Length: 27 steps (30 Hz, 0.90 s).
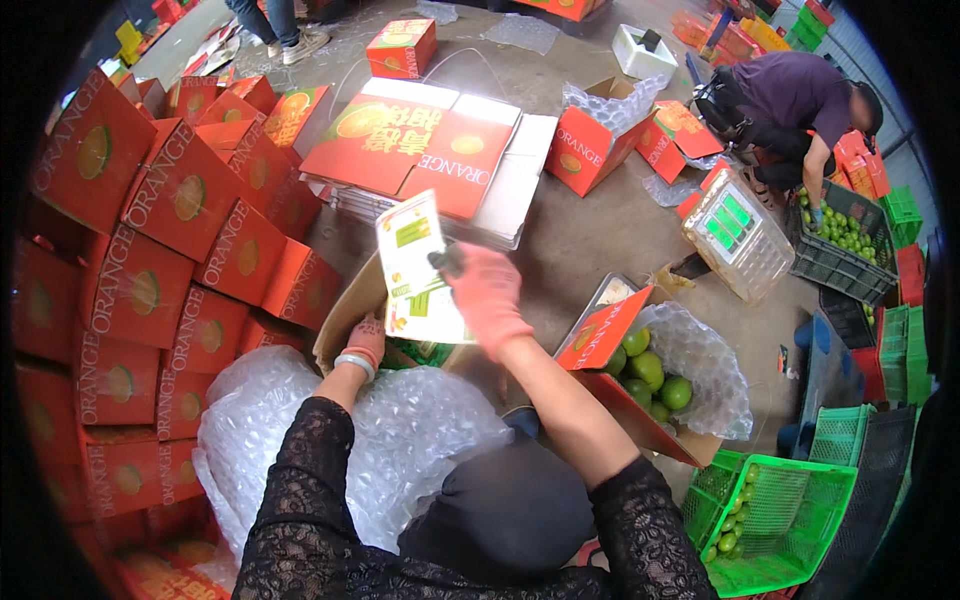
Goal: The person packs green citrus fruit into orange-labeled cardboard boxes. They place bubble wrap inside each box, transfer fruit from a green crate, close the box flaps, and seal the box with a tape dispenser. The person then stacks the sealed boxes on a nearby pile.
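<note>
My right hand, in a pink glove with dark fingertips, grips a white printed leaflet with green and orange pictures. The leaflet hangs over an open cardboard box in front of me. My left hand, in a similar glove, reaches into that box at its near left side; its fingers are partly hidden, so its hold is unclear. Green material shows inside under the leaflet. A large heap of bubble wrap lies against the box's near side.
Stacked red orange-print cartons line the left. Flattened cartons lie ahead. At right stand an open box of green citrus fruit, a digital scale and a green crate. A stooping co-worker reaches into a black fruit crate.
</note>
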Motion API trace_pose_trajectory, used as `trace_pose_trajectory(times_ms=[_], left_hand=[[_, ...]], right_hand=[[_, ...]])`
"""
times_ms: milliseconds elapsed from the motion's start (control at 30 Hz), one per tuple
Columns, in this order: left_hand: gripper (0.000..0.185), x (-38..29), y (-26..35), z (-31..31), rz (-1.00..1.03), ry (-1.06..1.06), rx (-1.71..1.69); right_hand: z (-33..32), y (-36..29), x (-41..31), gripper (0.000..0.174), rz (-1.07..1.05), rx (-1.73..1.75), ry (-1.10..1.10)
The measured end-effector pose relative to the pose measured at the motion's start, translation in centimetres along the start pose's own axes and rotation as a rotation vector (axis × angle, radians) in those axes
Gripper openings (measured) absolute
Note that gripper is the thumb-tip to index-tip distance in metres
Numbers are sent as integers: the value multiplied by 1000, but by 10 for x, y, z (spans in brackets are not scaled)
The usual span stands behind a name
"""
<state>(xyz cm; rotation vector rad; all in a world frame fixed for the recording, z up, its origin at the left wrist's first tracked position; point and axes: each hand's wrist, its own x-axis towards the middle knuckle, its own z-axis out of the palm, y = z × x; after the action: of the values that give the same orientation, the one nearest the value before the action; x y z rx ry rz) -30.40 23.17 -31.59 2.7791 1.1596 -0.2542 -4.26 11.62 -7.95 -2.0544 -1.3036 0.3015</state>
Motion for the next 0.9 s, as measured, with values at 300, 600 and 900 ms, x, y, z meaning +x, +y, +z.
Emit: trace_pose_trajectory(times_ms=[300, 600, 900], left_hand=[[23, -11, 26, -91, -62, 219, -394], [41, -42, 154, -300, 229, 391, -1016], [44, -29, 405, -317, 1174, 109, -397]], right_hand=[[-71, 18, -17, 37, 94, -21, -137], [-297, 76, -186, 42, -182, -387, 649], [-302, 175, -243, 53, -147, -492, -285]])
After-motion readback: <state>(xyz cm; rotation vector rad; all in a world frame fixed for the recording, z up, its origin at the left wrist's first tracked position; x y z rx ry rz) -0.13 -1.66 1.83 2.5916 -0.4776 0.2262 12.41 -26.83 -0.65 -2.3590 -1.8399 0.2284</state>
